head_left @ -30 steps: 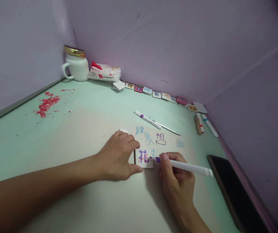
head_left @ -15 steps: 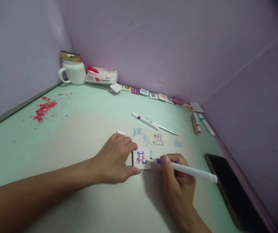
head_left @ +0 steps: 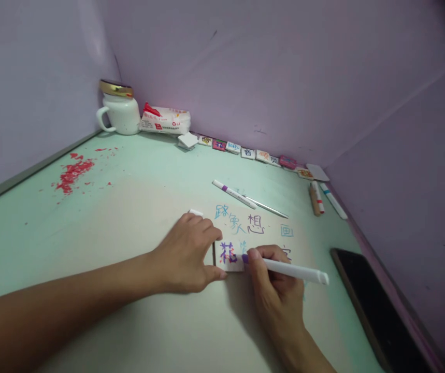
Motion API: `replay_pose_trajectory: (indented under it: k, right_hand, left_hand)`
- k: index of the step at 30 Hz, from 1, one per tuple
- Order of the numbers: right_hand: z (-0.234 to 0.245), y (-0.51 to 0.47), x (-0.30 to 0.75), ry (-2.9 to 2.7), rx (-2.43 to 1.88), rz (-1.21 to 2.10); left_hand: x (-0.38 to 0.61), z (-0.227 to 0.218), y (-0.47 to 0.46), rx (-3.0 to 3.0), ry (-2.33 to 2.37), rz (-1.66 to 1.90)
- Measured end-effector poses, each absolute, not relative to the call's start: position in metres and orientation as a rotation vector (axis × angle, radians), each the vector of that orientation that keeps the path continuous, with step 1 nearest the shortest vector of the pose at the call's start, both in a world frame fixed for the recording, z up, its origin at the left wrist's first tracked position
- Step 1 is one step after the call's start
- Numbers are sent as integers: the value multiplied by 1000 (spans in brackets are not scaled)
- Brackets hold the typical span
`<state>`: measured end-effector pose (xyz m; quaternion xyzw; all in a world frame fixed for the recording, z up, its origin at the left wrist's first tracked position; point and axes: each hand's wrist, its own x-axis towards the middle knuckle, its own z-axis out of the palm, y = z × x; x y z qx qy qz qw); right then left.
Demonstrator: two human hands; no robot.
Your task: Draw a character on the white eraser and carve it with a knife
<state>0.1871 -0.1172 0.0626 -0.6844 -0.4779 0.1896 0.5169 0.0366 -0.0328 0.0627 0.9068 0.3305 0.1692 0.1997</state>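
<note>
My left hand (head_left: 187, 255) rests on the table with thumb and fingers pinching the left edge of a small white tile (head_left: 229, 256) that bears a purple and red character. My right hand (head_left: 276, 292) grips a white marker with a purple tip (head_left: 290, 269); the tip touches the tile's right side. Blue and purple characters (head_left: 241, 221) are written on the pale green table (head_left: 129, 207) just beyond the tile.
A second purple marker (head_left: 233, 193) and a thin metal tool (head_left: 267, 207) lie further back. Several painted tiles (head_left: 245, 152) line the wall. More markers (head_left: 323, 197) lie at the right wall, a dark phone (head_left: 373, 305) at right. A white mug (head_left: 121, 111), tissue pack (head_left: 164, 119) and red stains (head_left: 72, 173) sit far left.
The marker tip has shifted left onto the tile's right side, and my right hand has moved slightly left with it. My left hand stays on the tile.
</note>
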Motion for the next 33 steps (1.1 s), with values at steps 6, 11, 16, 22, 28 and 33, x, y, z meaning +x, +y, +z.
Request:
replay_pose_trajectory:
  k: [6,11,16,22,28,33]
  right_hand:
    - [64,-116,189,-1156,-1664,503]
    - [65,-116,188,-1138,-1650,537]
    - [66,-116,188,-1148,-1659,523]
    - [65,-116,189,-1152,-1654,509]
    - [63,-116,190,-1123,-1649,509]
    - [64,-116,189,-1110,-1651,513]
  left_hand:
    - [36,62,-33,2540,908,460]
    - [35,64,-33,2541,883,449]
    - [35,64,-33,2541,877,463]
    - [36,62,-33,2541,881,456]
    - [36,60,-33,2541,886,478]
    - [35,59,-33,2549,880,517]
